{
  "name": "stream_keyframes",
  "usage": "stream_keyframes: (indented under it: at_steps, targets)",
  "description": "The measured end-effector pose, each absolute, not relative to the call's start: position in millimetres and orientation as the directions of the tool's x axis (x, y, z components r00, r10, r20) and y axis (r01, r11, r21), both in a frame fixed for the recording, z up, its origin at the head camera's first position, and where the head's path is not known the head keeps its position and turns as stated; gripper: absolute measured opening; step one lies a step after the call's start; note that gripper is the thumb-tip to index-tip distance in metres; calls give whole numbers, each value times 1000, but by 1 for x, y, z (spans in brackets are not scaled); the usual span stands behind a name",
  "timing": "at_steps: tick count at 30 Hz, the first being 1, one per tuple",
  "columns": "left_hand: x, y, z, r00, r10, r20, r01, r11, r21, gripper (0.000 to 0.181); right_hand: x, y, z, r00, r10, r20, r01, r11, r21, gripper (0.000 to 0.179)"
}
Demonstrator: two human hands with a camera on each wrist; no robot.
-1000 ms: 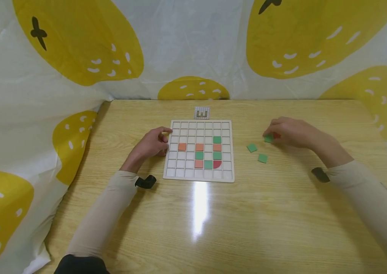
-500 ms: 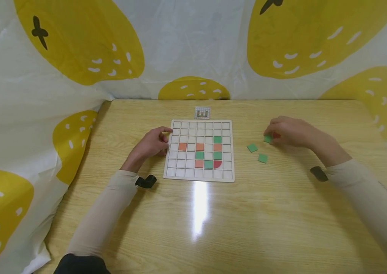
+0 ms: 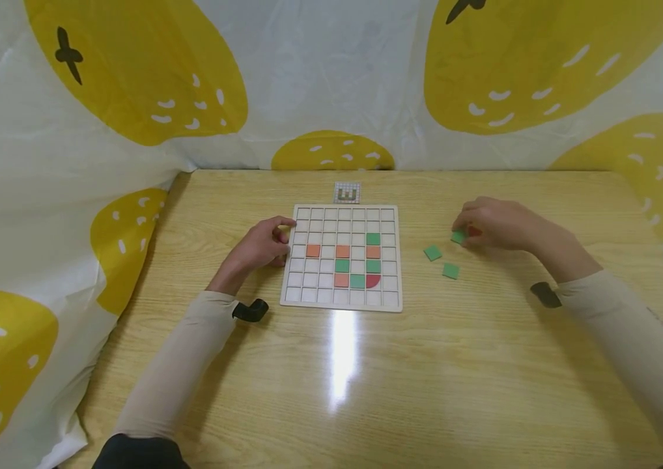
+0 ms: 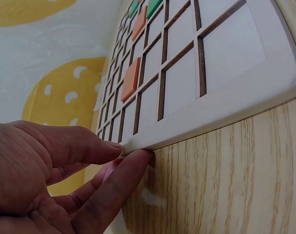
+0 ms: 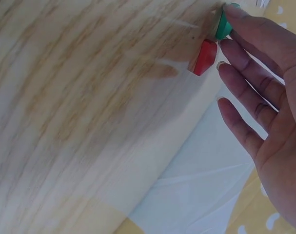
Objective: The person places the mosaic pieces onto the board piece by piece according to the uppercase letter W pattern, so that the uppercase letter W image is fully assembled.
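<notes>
At the left edge of a white grid board (image 3: 310, 228), the thumb and index fingertip of my left hand (image 3: 261, 244) touch its side, the other fingers loosely bent. In the left wrist view these fingertips lie right against the rim. My right hand (image 3: 498, 225) is on the table right of the board, its thumb and index finger pinching a green square tile (image 5: 225, 27). Beside it, under the fingers, lies a red tile (image 5: 204, 57), partly hidden in the head view. Orange, green and red tiles sit in several cells, including a rounded red tile (image 3: 372, 281).
Two loose green tiles, the nearer tile (image 3: 451, 271) and the other tile (image 3: 432, 253), lie between board and right hand. A small pattern card (image 3: 347, 193) with an E-like figure lies behind the board. A lemon-print cloth (image 3: 331, 78) hangs at the table's back and left.
Almost nothing differs. The right hand stays at the green tile and shifts very slightly; the left hand keeps its place at the board's edge.
</notes>
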State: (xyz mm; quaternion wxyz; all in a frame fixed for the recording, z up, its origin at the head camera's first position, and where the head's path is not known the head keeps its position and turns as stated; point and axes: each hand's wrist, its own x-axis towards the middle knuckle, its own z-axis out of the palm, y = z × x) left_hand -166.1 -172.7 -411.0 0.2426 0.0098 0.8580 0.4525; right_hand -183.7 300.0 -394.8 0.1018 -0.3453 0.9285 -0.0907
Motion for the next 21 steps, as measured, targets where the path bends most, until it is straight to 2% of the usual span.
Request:
stream_keyframes:
  at_steps: [21]
  targets:
    - [-166,-174,-415,-882,232,-411,-216,576,788,56,-186,296,-399,-738,-664,-118,-621,737,-266,22]
